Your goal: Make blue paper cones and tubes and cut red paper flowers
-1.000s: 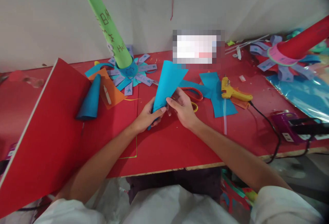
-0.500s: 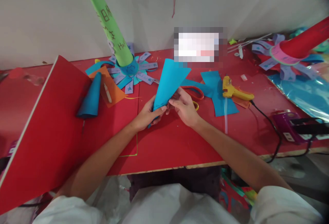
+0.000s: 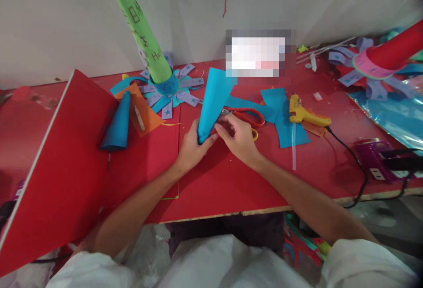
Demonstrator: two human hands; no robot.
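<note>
At the left, a red board (image 3: 59, 169) stood tilted beside a finished-looking blue cone (image 3: 117, 125), which seemed a handy model for matching taper and seam. An orange sheet (image 3: 148, 116) lay just right of the cone, and farther along a green tube (image 3: 153, 57) rose from a ring of paper strips (image 3: 190, 83).

In the middle, over the red table (image 3: 224, 186), was the blue sheet (image 3: 213, 98), curled into a roll and leaning slightly, its narrow end low. The left hand (image 3: 193, 147) was clamped around that narrow end. Judging by the curl, the step was shaping the roll, and it called for a firm but light hold there, since a hard squeeze could crease the paper. The right hand (image 3: 239, 138) had thumb and fingers drawn close at the sheet's lower right edge; whether paper sat between them could not be told. Good practice was to ease that edge around evenly, pulling the point tight before settling the wide mouth.

Red-handled scissors (image 3: 254, 115) lay just behind the right hand, so its knuckles needed care. Farther right, a yellow glue gun (image 3: 307, 114) rested near blue scraps (image 3: 287, 125); its nozzle, possibly hot, was best treated warily.
</note>
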